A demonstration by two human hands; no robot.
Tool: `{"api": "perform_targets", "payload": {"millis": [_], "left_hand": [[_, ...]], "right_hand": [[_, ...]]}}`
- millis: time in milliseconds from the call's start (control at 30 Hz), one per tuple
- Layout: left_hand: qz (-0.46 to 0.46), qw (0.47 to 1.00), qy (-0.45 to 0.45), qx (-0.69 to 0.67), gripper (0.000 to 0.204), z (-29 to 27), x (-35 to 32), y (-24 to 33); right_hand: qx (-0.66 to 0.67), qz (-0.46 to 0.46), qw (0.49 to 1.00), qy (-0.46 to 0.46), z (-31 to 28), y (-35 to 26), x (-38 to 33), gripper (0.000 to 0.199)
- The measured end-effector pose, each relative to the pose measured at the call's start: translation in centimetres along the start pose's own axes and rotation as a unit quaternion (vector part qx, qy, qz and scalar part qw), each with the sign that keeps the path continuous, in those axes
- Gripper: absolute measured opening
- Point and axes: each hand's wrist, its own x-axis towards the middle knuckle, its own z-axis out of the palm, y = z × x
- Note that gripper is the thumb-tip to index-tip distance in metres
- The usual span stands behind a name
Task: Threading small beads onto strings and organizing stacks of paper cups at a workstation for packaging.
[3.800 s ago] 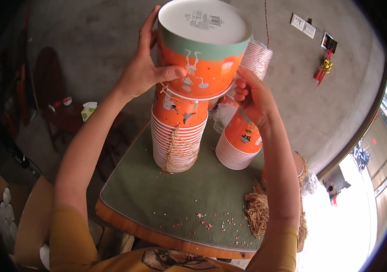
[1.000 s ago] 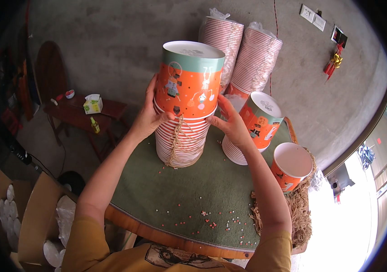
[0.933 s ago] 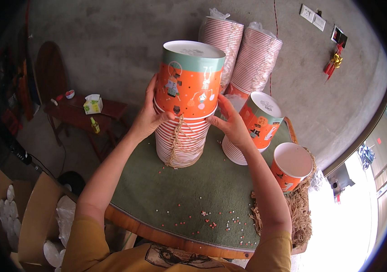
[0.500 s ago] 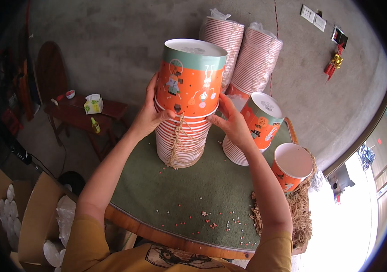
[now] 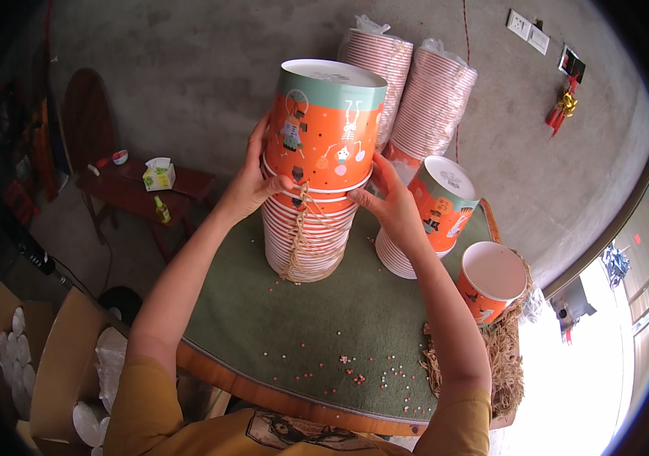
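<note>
Both hands are curved partly open around one upside-down bucket, orange with a green band, the left hand and right hand holding it near its rim at opposite sides, thumbs toward the person. Directly below the hands, it sits over a stack of nested buckets, with rims too close to count and a raffia strand down the front. Just beyond the right hand stands a second upside-down stack; farther behind it are two plastic-wrapped stacks. Right of the right hand, one upright bucket shows its pale inside, beside a raffia heap. Many tiny beads are scattered on the desk nearer the person than the hands. Well below the left hand, an open cardboard box holds several white, rounded items, overlapping.
</note>
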Motion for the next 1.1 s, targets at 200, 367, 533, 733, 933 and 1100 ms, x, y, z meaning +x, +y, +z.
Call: {"api": "perform_targets", "payload": {"millis": [200,367,533,733,933,1100], "left_hand": [[-0.009,1.000,-0.015,-0.021,0.127,-0.5,0.1,-0.5],[-0.009,1.000,-0.016,-0.025,0.127,-0.4,0.2,-0.3],[-0.015,0.999,-0.012,-0.036,0.125,-0.2,0.0,-0.2],[-0.016,0.999,-0.006,-0.028,0.125,0.1,-0.1,0.1],[-0.012,1.000,-0.005,-0.017,0.124,0.1,-0.3,0.2],[-0.007,1.000,-0.007,-0.013,0.124,0.1,-0.6,0.2]], "right_hand": [[-0.029,0.021,0.999,0.012,0.5,-0.6,-0.4,0.080],[-0.036,0.029,0.999,0.016,0.4,-0.5,-0.4,0.078],[-0.038,0.035,0.999,0.011,0.3,-0.4,-0.3,0.077],[-0.019,-0.009,1.000,0.017,0.1,1.0,0.0,0.079],[-0.017,-0.007,1.000,0.014,0.0,1.3,-0.1,0.080],[-0.015,-0.010,1.000,0.008,0.1,1.5,-0.1,0.081]]}}
